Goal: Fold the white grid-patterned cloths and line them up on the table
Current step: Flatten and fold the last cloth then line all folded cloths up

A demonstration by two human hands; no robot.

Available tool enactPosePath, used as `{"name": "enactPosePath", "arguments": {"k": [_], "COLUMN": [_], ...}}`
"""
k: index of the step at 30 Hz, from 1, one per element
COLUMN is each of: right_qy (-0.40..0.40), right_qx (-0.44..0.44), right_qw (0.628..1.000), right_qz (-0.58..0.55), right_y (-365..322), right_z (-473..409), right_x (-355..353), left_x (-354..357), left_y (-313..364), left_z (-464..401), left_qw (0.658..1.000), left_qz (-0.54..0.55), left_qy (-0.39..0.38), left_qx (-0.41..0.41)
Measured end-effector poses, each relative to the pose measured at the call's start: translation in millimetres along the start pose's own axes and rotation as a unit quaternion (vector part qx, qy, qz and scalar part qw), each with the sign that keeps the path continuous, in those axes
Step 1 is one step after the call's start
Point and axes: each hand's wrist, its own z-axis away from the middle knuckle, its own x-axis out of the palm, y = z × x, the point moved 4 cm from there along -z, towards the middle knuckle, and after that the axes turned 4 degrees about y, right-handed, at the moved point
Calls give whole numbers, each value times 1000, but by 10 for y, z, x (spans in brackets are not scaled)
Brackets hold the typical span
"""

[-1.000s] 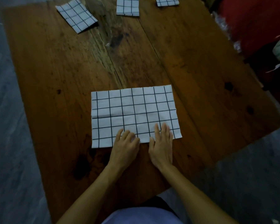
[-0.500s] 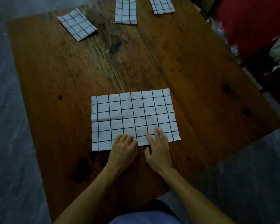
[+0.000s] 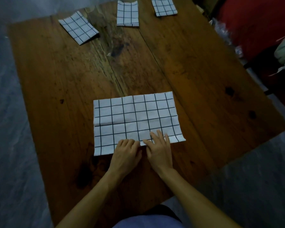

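Dim indoor light leaves the wooden desk [image 3: 196, 66] murky, its edges bowed by wide-angle distortion; the grey floor [image 3: 10, 145] blurs toward the corners, while soft glare streaks the far boards.

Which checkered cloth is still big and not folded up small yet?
The big cloth right under the left hand and right hand. It lies spread wide, while the three small cloths at the table's far edge are already folded into little rectangles.

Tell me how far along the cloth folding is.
Three folded cloths lie along the table's far edge. A fourth, larger cloth lies flat near the person; the left hand curls at its near edge and the right hand presses there. It needs more folds, then placing in the row.
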Motion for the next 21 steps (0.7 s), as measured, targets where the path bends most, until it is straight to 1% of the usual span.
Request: {"name": "enactPosePath", "arguments": {"k": [3,6,10,14,18,20,21], "right_qy": [39,51,35,71,134,149,143], "right_qx": [-23,-40,-19,-18,-52,-55,-48], "right_qw": [999,998,999,996,989,985,983], "right_qz": [-3,-13,-34,-42,-35,-69,-100], "right_y": [-21,-25,-78,-107,-127,-132,-127], "right_z": [-50,-87,-206,-399,-532,-578,-610], "right_x": [-86,-222,-425,-763,-1169,-1360,-1448], "left_x": [-26,-101,-294,-535,-773,-916,-998], "left_y": [-29,-22,82,252,483,579,598], "left_z": [-48,-150,-298,-393,-403,-405,-415], "left_qw": [1000,999,997,992,984,971,962], "left_qz": [-5,7,38,62,115,171,202], "left_qy": [2,16,46,88,94,105,115], "left_qx": [-24,-41,-47,-67,-103,-126,-142]}}
